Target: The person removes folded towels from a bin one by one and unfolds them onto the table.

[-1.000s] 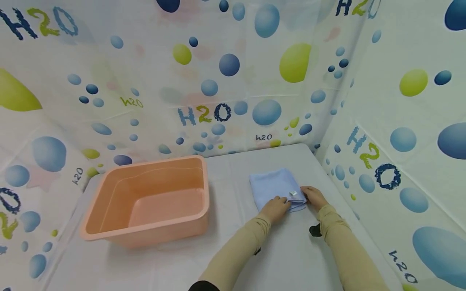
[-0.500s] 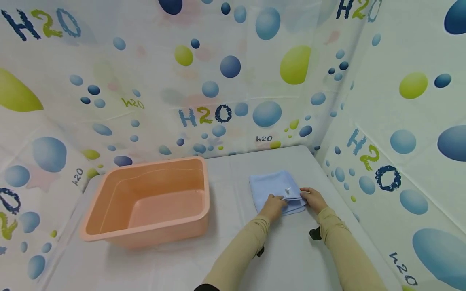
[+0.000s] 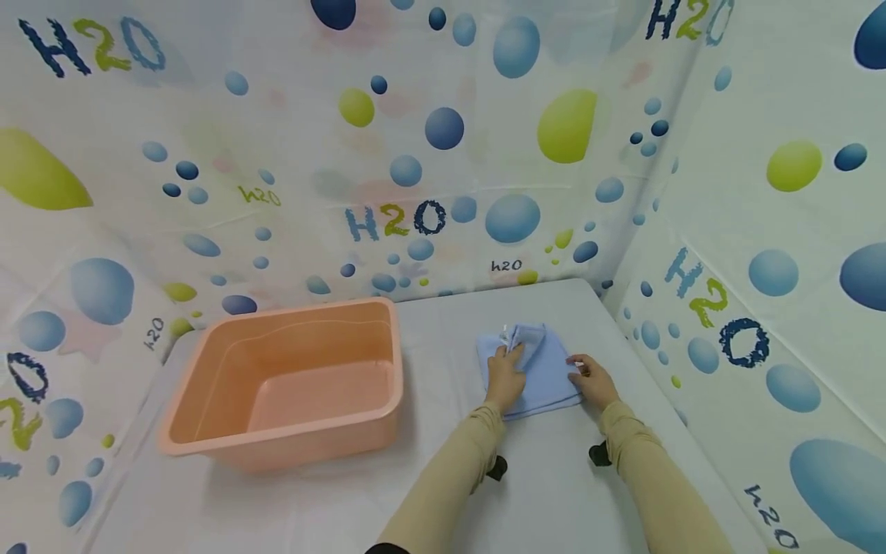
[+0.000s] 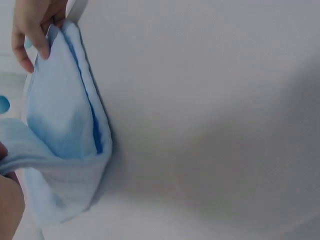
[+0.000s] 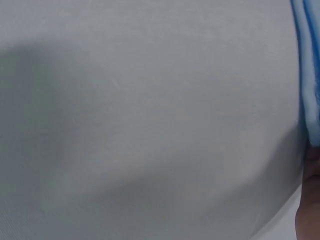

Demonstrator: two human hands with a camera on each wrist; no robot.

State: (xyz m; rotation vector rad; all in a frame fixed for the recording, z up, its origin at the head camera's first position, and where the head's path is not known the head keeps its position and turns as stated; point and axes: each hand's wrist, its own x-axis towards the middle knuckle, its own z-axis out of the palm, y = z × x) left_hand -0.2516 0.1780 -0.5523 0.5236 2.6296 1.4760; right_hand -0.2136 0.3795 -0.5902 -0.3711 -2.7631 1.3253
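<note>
A light blue folded towel (image 3: 550, 377) lies at the right of the table in the head view. My left hand (image 3: 506, 378) pinches a raised flap of it near a small white tag (image 3: 504, 332), over the towel's left part. At the right edge, my right hand (image 3: 594, 382) holds the near corner. The left wrist view shows the layered towel (image 4: 60, 105) with the flap curling up towards my left hand (image 4: 9, 205), whose fingertips are mostly cut off. Only an edge of the towel (image 5: 309, 85) and part of my right hand (image 5: 310, 205) appear in the right wrist view.
To the left of the towel stands a peach plastic basin (image 3: 291, 442), with nothing seen inside. A white cloth covers the table (image 3: 554, 492). Printed curtains (image 3: 443, 169) with dots and lettering hang behind and at both sides.
My left hand has moved left and away from me, carrying the tagged flap from the towel's near right part over to its left. The right hand stays at the right edge.
</note>
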